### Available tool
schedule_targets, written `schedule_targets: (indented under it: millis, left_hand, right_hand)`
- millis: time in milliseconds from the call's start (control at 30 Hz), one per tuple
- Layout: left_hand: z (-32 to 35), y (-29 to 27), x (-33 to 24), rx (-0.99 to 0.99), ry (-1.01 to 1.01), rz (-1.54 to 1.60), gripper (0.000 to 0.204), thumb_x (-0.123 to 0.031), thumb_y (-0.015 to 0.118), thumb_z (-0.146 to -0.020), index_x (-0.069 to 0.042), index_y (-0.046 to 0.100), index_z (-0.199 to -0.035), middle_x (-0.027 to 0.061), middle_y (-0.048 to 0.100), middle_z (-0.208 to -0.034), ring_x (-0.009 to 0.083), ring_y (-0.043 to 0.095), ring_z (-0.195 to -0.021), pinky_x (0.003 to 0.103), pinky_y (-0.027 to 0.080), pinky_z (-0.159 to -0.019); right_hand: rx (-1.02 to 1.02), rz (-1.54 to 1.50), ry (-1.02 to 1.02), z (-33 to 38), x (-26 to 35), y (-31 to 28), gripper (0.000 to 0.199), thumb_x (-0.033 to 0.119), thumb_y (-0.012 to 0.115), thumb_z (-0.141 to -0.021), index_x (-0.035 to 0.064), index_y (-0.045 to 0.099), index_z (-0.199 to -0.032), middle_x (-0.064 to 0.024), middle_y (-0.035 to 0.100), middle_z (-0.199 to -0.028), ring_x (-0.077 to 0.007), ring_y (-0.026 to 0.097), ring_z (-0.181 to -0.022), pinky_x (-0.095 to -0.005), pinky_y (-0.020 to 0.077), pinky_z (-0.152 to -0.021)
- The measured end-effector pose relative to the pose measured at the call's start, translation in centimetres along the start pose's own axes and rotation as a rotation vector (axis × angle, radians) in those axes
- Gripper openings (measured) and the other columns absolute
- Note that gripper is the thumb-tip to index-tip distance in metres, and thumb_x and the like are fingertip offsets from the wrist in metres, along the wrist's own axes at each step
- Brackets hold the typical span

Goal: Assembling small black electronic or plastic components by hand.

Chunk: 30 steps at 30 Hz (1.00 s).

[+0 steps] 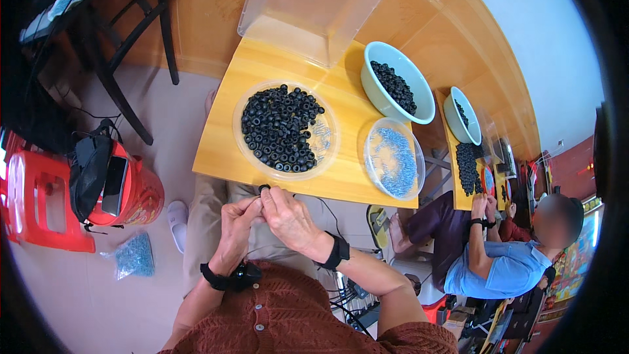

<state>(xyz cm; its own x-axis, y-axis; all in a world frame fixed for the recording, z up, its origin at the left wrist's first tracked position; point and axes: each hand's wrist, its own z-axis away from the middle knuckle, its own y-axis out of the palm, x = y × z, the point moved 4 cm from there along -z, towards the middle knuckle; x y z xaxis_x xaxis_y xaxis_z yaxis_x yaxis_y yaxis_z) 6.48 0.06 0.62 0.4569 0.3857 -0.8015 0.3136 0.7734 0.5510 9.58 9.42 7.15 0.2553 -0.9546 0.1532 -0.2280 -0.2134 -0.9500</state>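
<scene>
My left hand (237, 226) and my right hand (287, 217) meet over my lap, just off the table's near edge, fingers pinched together. At my right hand's fingertips a small black ring-shaped piece (264, 188) pokes out. What my left fingers hold is hidden behind the knuckles. Ahead of both hands a round clear tray (332, 147) carries a heap of black ring-shaped pieces (278, 124), with a few small clear pieces (321, 136) at its right side. Farther right, a shallow clear dish (371, 172) holds many small bluish clear pieces (396, 160).
A pale green basin (426, 115) of black pieces and an upright clear plastic lid or box (314, 3) stand on the wooden table (216, 151). To the left are a red bucket (145, 190), a red stool (49, 200) and a bag (134, 255). A person in blue (498, 269) works at right.
</scene>
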Motion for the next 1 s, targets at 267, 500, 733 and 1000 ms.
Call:
schedule_targets:
  millis: [267, 500, 733, 1000]
  left_hand:
    - [0.2, -0.5, 0.1, -0.050, 0.043, -0.030, 0.021, -0.013, 0.054, -0.088, 0.003, 0.065, -0.098, 0.0016, 0.063, -0.080, 0.0062, 0.054, -0.071, 0.021, 0.045, -0.066]
    - [-0.3, 1.3, -1.1, -0.003, 0.062, 0.063, 0.019, -0.011, 0.056, -0.087, 0.002, 0.064, -0.099, 0.0022, 0.063, -0.087, 0.0064, 0.055, -0.077, 0.022, 0.047, -0.071]
    - [-0.1, 0.9, -1.2, 0.084, -0.045, 0.057, 0.022, -0.015, 0.054, -0.089, 0.001, 0.063, -0.100, 0.0024, 0.062, -0.087, 0.0072, 0.056, -0.077, 0.023, 0.048, -0.073]
    - [0.3, 1.0, -1.2, 0.082, 0.047, -0.048, 0.023, -0.015, 0.053, -0.089, 0.003, 0.063, -0.100, 0.0001, 0.061, -0.081, 0.0050, 0.053, -0.074, 0.021, 0.045, -0.069]
  right_hand:
    - [-0.037, -0.128, -0.080, -0.7, 0.1, -0.2, 0.032, 0.003, 0.058, -0.070, -0.0077, 0.052, -0.100, -0.0121, 0.049, -0.080, -0.0243, 0.057, -0.072, -0.0320, 0.0491, -0.055]
    - [-0.183, -0.405, 0.123, -1.3, -2.0, -2.3, 0.032, 0.002, 0.066, -0.066, -0.0029, 0.055, -0.096, -0.0105, 0.049, -0.078, -0.0237, 0.055, -0.065, -0.0321, 0.0468, -0.053]
    - [-0.129, -0.273, 0.064, -0.8, -1.7, -2.2, 0.030, 0.006, 0.065, -0.068, -0.0024, 0.055, -0.095, -0.0108, 0.046, -0.079, -0.0266, 0.055, -0.068, -0.0340, 0.0467, -0.054]
    - [-0.097, -0.111, -0.003, -0.7, -0.7, -2.7, 0.030, 0.008, 0.065, -0.066, -0.0050, 0.055, -0.091, -0.0098, 0.048, -0.077, -0.0244, 0.055, -0.068, -0.0330, 0.0474, -0.055]
